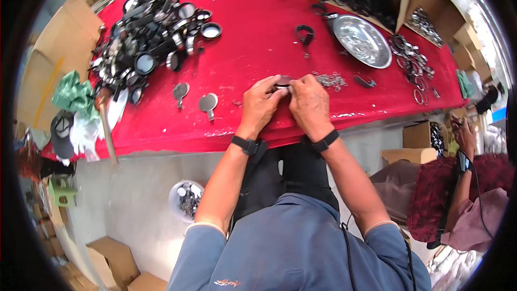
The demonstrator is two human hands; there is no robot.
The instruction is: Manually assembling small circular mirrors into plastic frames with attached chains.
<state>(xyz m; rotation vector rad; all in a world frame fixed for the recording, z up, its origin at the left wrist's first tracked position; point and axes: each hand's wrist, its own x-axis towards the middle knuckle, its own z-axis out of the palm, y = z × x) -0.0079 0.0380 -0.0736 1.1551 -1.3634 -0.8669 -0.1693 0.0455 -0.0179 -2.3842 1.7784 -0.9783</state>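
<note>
My left hand [258, 102] and my right hand [311, 102] meet near the table's front edge. Their fingers close from both sides on a small round dark piece [283, 81] with a shiny rim. Fingertips cover much of it, so its exact kind does not show. To the left lie two round metal discs with short tabs, one nearer [208, 102] and one farther [181, 91]. Just right of my right hand is a scatter of small metal bits [330, 80], with a curved metal piece [365, 81] beyond. A black strap-like loop [305, 34] rests farther back.
A heap of black and silver round parts [145, 37] covers the back left. At right are a metal bowl [344, 21], metal rings [414, 64] and a cardboard box [404, 0] of black parts. A wooden-handled tool [106, 124] overhangs the left edge. Another person's hand [464, 134] is at right.
</note>
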